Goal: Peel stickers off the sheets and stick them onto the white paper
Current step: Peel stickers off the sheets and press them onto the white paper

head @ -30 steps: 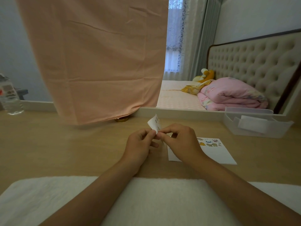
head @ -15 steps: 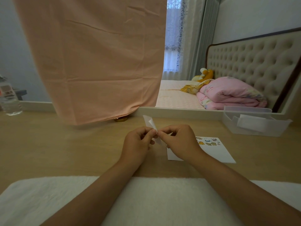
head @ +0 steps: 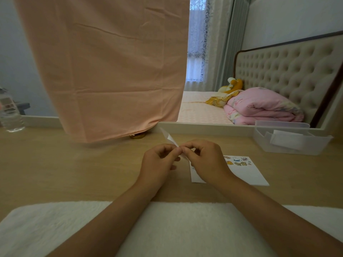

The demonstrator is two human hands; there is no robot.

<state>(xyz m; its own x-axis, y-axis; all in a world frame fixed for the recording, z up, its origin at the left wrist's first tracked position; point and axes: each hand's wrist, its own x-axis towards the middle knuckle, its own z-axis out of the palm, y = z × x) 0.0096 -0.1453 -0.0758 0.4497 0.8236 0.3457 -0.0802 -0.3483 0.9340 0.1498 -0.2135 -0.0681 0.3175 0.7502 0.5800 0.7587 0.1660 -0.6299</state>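
White and small, the sticker sheet [head: 169, 139] is pinched between your two hands above the middle of the worktop [head: 74, 164], its free end tilting up toward eleven o'clock. Your left hand [head: 159, 164] nips it with thumb and forefinger. Your right hand [head: 206, 160] meets it fingertip to fingertip, curled on the same sheet. Under your right hand, running out toward three o'clock, the white paper [head: 246, 173] lies flat, with a cluster of stickers [head: 237, 161] at its far edge. A clear plastic tray [head: 289, 145] holding white sheets stands at two o'clock. A white towel [head: 167, 229] lies under your forearms at six o'clock, a peach cloth [head: 104, 71] hangs at eleven, and a water bottle [head: 10, 115] stands at ten.
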